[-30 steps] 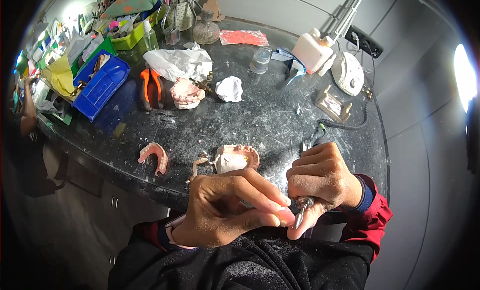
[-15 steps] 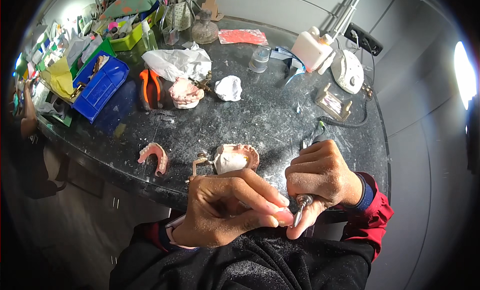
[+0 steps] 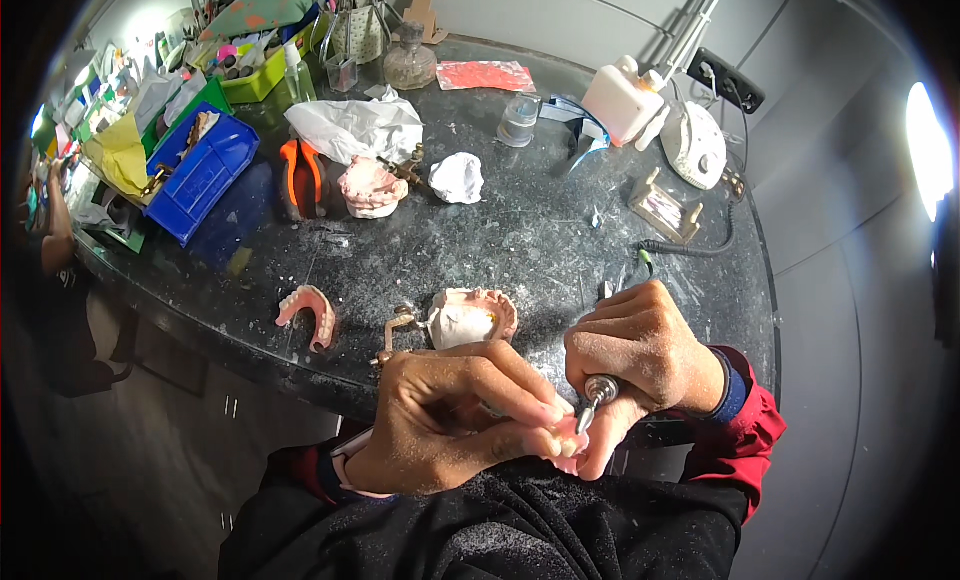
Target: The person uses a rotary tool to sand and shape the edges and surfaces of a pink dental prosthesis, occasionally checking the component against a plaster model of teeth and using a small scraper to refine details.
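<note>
My left hand [image 3: 450,420] pinches a small pink denture piece [image 3: 567,448] between thumb and fingers, close over my dark lap. My right hand [image 3: 640,360] grips a metal rotary handpiece [image 3: 597,395], whose tip points down onto the denture piece. Both hands meet just below the near edge of the dark workbench [image 3: 540,230]. A dental cast on a metal articulator [image 3: 465,315] sits on the bench right behind my hands.
A loose pink denture [image 3: 310,310] lies at the bench's near left edge. Farther back are a second pink cast [image 3: 372,188], orange pliers [image 3: 300,175], a white plaster lump [image 3: 457,177], a blue bin [image 3: 200,170], a white motor unit [image 3: 695,145] and bottles.
Both hands stay together over my lap; the denture piece and handpiece have shifted only slightly.
</note>
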{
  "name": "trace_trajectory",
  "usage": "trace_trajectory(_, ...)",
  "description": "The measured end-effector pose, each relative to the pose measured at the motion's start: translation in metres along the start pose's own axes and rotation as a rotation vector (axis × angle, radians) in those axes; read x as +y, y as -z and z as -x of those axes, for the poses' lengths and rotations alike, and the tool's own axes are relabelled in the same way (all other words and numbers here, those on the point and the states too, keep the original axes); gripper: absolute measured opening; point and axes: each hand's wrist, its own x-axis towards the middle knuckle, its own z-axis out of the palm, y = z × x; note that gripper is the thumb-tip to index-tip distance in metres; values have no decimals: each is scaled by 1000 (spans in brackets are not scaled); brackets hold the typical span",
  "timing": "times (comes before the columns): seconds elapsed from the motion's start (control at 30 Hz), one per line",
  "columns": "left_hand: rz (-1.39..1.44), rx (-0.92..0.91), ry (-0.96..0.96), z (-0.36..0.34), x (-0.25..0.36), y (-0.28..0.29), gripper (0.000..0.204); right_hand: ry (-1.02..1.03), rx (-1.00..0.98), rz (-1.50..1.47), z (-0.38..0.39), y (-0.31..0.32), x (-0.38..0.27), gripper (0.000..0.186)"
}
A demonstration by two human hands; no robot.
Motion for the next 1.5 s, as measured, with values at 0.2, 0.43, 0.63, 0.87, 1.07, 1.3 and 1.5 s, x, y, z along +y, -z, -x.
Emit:
trace_trajectory(0.2, -6, 30, 34, 1, 1, -2, 13, -64, 5, 73, 2, -4, 0, 59)
trace_trajectory(0.43, -25, 30, 42, 1, 2, 0, 12, -29, -16, 42, 2, 0, 1, 55)
trace_trajectory(0.63, -60, 15, -14, 1, -1, 3, 13, 76, 25, 83, 0, 3, 2, 56)
trace_trajectory(0.87, -152, 142, -244, -3, -1, 4, 17, -114, 164, -53, 1, 1, -16, 37)
trace_trajectory(1.07, -392, 162, -388, -8, -5, 15, 27, -35, 292, -39, -3, -8, -19, 25)
trace_trajectory(1.3, -610, -48, -562, -9, 1, 25, 31, -85, 232, -57, -2, -1, -23, 37)
trace_trajectory(1.5, -954, -278, -636, -7, 13, 26, 29, -172, 99, 267, 4, -5, -25, 56)
